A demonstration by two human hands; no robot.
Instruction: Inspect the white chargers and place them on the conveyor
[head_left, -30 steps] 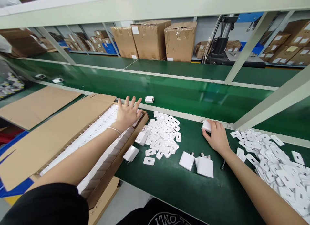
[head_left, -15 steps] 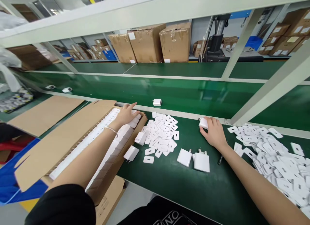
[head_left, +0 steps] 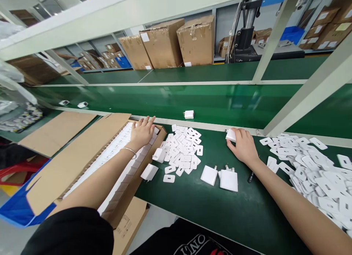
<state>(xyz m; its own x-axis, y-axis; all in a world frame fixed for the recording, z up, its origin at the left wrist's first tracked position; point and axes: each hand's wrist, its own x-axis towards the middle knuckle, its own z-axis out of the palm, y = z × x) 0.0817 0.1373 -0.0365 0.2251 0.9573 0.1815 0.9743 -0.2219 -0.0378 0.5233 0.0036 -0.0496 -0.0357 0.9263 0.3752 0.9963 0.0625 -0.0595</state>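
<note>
In the head view, the right hand (head_left: 244, 146) grips a white charger (head_left: 231, 135) at the back edge of the counter (head_left: 178, 200). The left hand (head_left: 142, 133) is palm down, fingers stretched and slightly apart, over the white contents at the far end of a long cardboard box (head_left: 129, 189); whether it touches them cannot be told. Beside the box's right edge lies a pile of white plates (head_left: 183, 148); a larger heap (head_left: 316, 170) spreads along the counter's right side.
</note>
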